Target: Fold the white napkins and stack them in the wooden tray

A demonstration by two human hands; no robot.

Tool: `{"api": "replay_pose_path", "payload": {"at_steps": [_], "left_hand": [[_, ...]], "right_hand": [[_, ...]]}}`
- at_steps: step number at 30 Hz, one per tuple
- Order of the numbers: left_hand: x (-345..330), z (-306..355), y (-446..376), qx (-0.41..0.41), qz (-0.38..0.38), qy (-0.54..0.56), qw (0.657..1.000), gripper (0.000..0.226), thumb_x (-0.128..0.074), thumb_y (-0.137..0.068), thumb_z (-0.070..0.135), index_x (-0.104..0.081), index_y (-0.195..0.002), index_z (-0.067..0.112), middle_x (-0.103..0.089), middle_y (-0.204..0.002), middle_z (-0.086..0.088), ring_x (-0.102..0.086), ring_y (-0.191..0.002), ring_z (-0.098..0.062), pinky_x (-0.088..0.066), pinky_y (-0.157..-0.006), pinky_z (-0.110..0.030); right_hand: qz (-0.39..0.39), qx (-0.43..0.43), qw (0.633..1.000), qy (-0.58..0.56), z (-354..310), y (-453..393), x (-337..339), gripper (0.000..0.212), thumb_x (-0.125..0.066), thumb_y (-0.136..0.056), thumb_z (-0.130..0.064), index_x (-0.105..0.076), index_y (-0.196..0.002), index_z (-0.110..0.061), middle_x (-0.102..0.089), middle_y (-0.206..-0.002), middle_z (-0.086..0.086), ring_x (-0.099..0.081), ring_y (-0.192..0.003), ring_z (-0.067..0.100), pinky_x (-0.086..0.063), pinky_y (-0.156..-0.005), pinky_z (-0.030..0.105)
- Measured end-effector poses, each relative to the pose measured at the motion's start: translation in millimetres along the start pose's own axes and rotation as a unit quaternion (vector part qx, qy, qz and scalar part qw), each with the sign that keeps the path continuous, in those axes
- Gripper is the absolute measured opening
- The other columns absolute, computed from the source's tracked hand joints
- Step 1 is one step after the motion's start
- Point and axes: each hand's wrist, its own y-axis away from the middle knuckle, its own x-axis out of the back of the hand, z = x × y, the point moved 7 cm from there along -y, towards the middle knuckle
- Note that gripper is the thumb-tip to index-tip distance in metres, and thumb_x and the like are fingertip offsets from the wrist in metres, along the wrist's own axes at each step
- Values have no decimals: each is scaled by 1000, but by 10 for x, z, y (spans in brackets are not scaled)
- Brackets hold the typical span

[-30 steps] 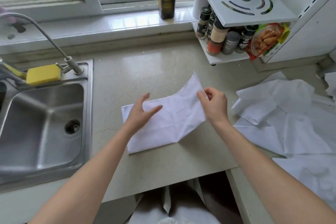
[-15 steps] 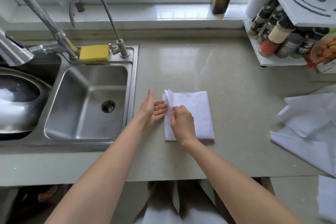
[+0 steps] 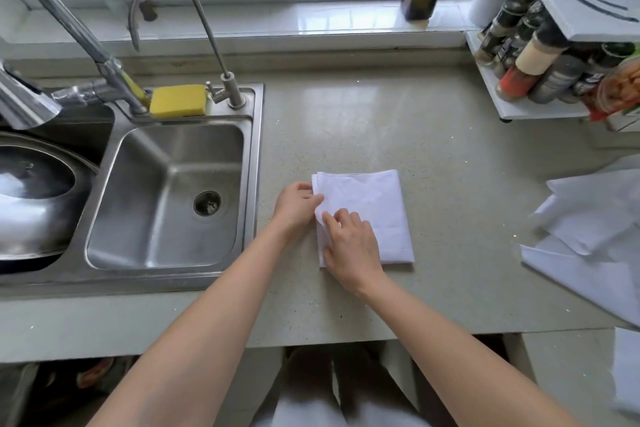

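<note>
Now napkin (image 3: 374, 215) folded square, flat on counter right of sink (image 3: 166, 198); a second ago half open. Left hand (image 3: 298, 204) pinches its left edge, right hand (image 3: 349, 243) fingers pinching layers there. Tray unseen; stacking next, likely.

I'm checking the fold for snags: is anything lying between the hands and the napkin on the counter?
Nothing visible: the left hand touches the folded napkin at its left edge, and the right hand rests on it.
</note>
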Motion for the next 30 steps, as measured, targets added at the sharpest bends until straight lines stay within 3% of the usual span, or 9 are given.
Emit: {"api": "replay_pose_path", "payload": {"at_steps": [4, 8, 10, 13, 16, 19, 22, 26, 30], "left_hand": [[51, 113, 37, -78, 83, -116, 987, 28, -66, -78, 0, -47, -95, 13, -58, -85, -1, -56, -79, -17, -45, -64, -24], [-19, 177, 37, -144, 75, -208, 964, 18, -61, -76, -5, -65, -79, 12, -66, -81, -4, -59, -77, -17, -41, -69, -19], [-54, 170, 56, -165, 56, -231, 957, 21, -62, -78, -4, -71, -92, 8, -69, -91, -5, -61, -82, -15, -43, -74, -16], [-85, 157, 93, -184, 40, -246, 951, 29, -65, -80, -2, -68, -108, 6, -68, -105, -5, -63, -93, -16, -45, -82, -16], [-128, 149, 124, -191, 31, -269, 943, 37, -67, -79, -1, -64, -115, 7, -64, -115, -7, -61, -103, -20, -46, -91, -22], [-170, 134, 156, -194, 19, -287, 938, 42, -68, -79, 2, -60, -120, 7, -59, -122, -9, -56, -111, -24, -46, -100, -35], [-189, 117, 182, -192, 12, -294, 936, 49, -70, -79, 4, -56, -126, 6, -54, -126, -11, -53, -114, -25, -44, -102, -37], [-230, 112, 225, -194, 5, -322, 927, 61, -70, -80, 7, -46, -137, 6, -46, -133, -10, -45, -121, -25, -32, -102, -24], [-272, 118, 257, -196, 7, -340, 920, 67, -67, -84, 9, -38, -144, 7, -40, -138, -7, -42, -125, -22, -29, -103, -23]], "right_hand": [[-4, 78, 997, 19, 146, 218, -17, 59, -68, -62, -11, -56, -120, -13, -59, -114, 6, -58, -104, 28, -43, -93, 39], [30, 167, 981, 92, 434, 354, -10, 51, -52, -69, -4, -62, -118, -11, -61, -124, 13, -57, -118, 30, -29, -106, 40], [48, 212, 970, 107, 534, 409, 47, 45, -39, -75, -6, -66, -110, -14, -64, -120, 11, -60, -112, 29, -39, -101, 40], [55, 246, 962, 107, 650, 502, 154, 30, -56, -73, -1, -66, -98, -15, -65, -99, 6, -63, -89, 25, -48, -79, 33], [45, 232, 965, 113, 720, 523, 213, 28, -73, -61, 5, -64, -80, -13, -57, -77, 3, -53, -65, 19, -44, -55, 28], [46, 235, 963, 127, 718, 529, 229, 27, -77, -59, 5, -62, -75, -11, -52, -71, 3, -47, -58, 17, -37, -48, 26], [58, 244, 961, 119, 710, 539, 273, 31, -77, -59, 6, -66, -82, -11, -52, -74, 3, -46, -58, 17, -34, -45, 25], [45, 268, 954, 124, 676, 564, 271, 41, -80, -58, 2, -68, -94, -14, -53, -79, 4, -47, -59, 15, -34, -43, 24], [30, 298, 946, 127, 669, 574, 208, 62, -80, -59, -1, -55, -114, -16, -53, -86, 5, -49, -61, 17, -42, -46, 27]]}}
